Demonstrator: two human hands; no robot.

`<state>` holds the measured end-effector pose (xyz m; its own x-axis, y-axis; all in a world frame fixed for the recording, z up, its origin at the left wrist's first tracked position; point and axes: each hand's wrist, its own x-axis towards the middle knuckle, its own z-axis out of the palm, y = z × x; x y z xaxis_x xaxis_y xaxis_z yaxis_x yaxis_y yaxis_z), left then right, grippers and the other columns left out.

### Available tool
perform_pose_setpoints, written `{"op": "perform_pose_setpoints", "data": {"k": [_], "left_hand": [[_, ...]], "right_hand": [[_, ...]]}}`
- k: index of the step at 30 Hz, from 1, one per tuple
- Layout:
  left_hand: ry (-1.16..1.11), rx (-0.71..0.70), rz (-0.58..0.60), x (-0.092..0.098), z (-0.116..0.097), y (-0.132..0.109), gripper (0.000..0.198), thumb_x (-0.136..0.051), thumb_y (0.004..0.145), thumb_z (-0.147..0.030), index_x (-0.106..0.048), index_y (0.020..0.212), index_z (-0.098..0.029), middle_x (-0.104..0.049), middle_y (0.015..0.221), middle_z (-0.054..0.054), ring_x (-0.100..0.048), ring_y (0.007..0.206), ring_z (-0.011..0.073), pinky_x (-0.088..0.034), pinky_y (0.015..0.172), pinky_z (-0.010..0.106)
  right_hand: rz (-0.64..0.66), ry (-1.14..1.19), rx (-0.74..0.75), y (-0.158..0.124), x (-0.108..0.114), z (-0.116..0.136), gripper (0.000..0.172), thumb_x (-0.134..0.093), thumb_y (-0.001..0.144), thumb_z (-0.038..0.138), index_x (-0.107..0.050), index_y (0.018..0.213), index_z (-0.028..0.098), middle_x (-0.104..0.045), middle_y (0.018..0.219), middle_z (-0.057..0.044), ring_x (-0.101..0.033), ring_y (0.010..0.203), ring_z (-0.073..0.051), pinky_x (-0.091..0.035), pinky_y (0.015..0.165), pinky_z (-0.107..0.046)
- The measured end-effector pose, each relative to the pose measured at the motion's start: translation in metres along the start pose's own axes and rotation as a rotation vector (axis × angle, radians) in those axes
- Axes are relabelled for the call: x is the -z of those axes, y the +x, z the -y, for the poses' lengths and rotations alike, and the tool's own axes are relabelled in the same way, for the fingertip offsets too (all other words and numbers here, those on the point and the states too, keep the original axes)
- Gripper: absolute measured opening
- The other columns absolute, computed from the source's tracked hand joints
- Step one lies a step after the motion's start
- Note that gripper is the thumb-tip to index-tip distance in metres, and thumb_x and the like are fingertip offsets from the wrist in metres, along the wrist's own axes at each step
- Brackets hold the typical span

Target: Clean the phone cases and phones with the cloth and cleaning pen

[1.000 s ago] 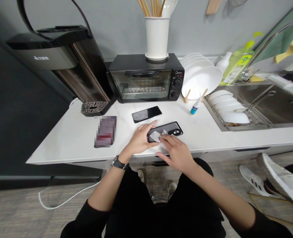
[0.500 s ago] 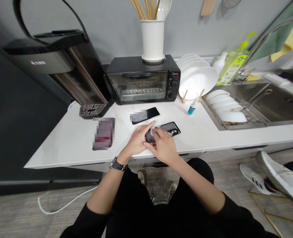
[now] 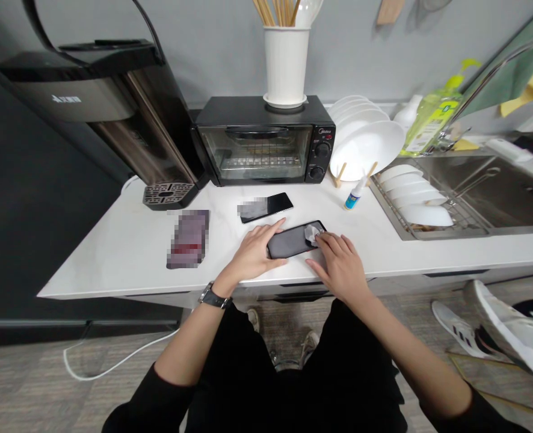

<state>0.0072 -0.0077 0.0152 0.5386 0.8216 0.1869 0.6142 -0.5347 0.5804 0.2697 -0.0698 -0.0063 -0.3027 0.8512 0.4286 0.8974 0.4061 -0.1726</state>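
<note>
I look down on a white bench [image 3: 126, 252] against a grey wall. At the back stand a dark drinks machine [image 3: 113, 114], a black toaster oven [image 3: 261, 147] with a white pot [image 3: 287, 63] of utensils on top, and a row of white plates [image 3: 366, 144]. A steel sink [image 3: 496, 186] is at the right, and a small bottle [image 3: 353, 195] stands near its edge. The floor below is grey.

The phone [image 3: 291, 240] lies flat near the front edge of the bench, dark side up, between the 2 hands. A second phone [image 3: 266, 207] lies just behind it, not touching.

The left hand [image 3: 252, 252] is open and lies flat on the left end of the phone, with the forefinger along the far edge and the thumb at the near edge. The right hand [image 3: 341, 267] has its fingers almost straight and presses a small white wipe [image 3: 312, 233] on the right end of the phone. I cannot tell whether the thumb also holds the wipe.
</note>
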Motion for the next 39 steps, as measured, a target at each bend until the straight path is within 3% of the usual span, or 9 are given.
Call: {"op": "perform_pose_setpoints", "data": {"k": [4, 11, 17, 22, 28, 33, 39], "left_hand": [[0.020, 0.005, -0.018, -0.001, -0.001, 0.001, 0.101, -0.085, 0.086, -0.052, -0.032, 0.169, -0.030, -0.063, 0.148, 0.009, -0.056, 0.130, 0.0340, -0.043, 0.114, 0.050], [-0.022, -0.011, 0.000, 0.001, 0.002, 0.000, 0.098, -0.082, 0.088, -0.051, -0.032, 0.169, -0.028, -0.062, 0.148, 0.011, -0.055, 0.134, 0.0346, -0.040, 0.117, 0.050], [-0.008, -0.020, 0.012, 0.003, 0.004, 0.001, 0.095, -0.077, 0.088, -0.037, -0.031, 0.169, -0.025, -0.062, 0.146, 0.012, -0.056, 0.130, 0.0341, -0.042, 0.116, 0.049], [0.007, -0.016, 0.022, 0.003, 0.000, 0.000, 0.101, -0.082, 0.087, -0.049, -0.029, 0.170, -0.027, -0.061, 0.148, 0.011, -0.054, 0.130, 0.0346, -0.041, 0.115, 0.050], [0.022, 0.001, 0.020, 0.001, -0.002, 0.000, 0.101, -0.082, 0.088, -0.052, -0.027, 0.170, -0.032, -0.061, 0.150, 0.009, -0.054, 0.131, 0.0353, -0.041, 0.114, 0.051], [0.022, -0.013, 0.020, 0.002, -0.001, -0.001, 0.102, -0.082, 0.088, -0.052, -0.025, 0.170, -0.033, -0.061, 0.152, 0.008, -0.054, 0.133, 0.0343, -0.040, 0.114, 0.049], [0.020, -0.003, 0.022, 0.003, -0.002, 0.000, 0.098, -0.080, 0.089, -0.051, -0.029, 0.170, -0.031, -0.062, 0.149, 0.009, -0.054, 0.130, 0.0346, -0.041, 0.113, 0.049]], "right_hand": [[-0.043, -0.045, -0.066, 0.013, -0.010, 0.016, 0.081, -0.049, 0.101, 0.072, -0.062, 0.138, 0.002, -0.066, 0.139, -0.026, -0.055, 0.134, -0.042, -0.044, 0.112, -0.054], [-0.023, 0.048, -0.101, 0.042, -0.024, 0.047, 0.081, -0.047, 0.102, 0.074, -0.064, 0.137, 0.003, -0.068, 0.135, -0.024, -0.058, 0.123, -0.041, -0.046, 0.105, -0.055], [0.093, 0.305, 0.127, 0.038, -0.017, 0.074, 0.069, -0.055, 0.100, 0.072, -0.067, 0.132, 0.012, -0.071, 0.132, -0.017, -0.061, 0.121, -0.033, -0.048, 0.105, -0.050], [0.109, 0.290, 0.177, 0.013, 0.000, 0.046, 0.057, -0.056, 0.105, 0.060, -0.063, 0.140, 0.016, -0.070, 0.138, -0.013, -0.058, 0.130, -0.031, -0.044, 0.114, -0.050], [0.000, 0.003, -0.021, -0.005, 0.002, 0.001, 0.073, -0.050, 0.102, 0.068, -0.058, 0.147, 0.011, -0.059, 0.147, -0.022, -0.051, 0.134, -0.041, -0.043, 0.113, -0.058], [-0.008, -0.057, -0.075, 0.006, -0.006, 0.008, 0.078, -0.045, 0.103, 0.070, -0.055, 0.149, 0.008, -0.061, 0.143, -0.023, -0.052, 0.127, -0.042, -0.045, 0.107, -0.056], [-0.009, -0.001, -0.122, 0.030, -0.017, 0.028, 0.081, -0.046, 0.102, 0.073, -0.062, 0.140, 0.003, -0.064, 0.137, -0.026, -0.055, 0.123, -0.042, -0.048, 0.104, -0.055]]}}
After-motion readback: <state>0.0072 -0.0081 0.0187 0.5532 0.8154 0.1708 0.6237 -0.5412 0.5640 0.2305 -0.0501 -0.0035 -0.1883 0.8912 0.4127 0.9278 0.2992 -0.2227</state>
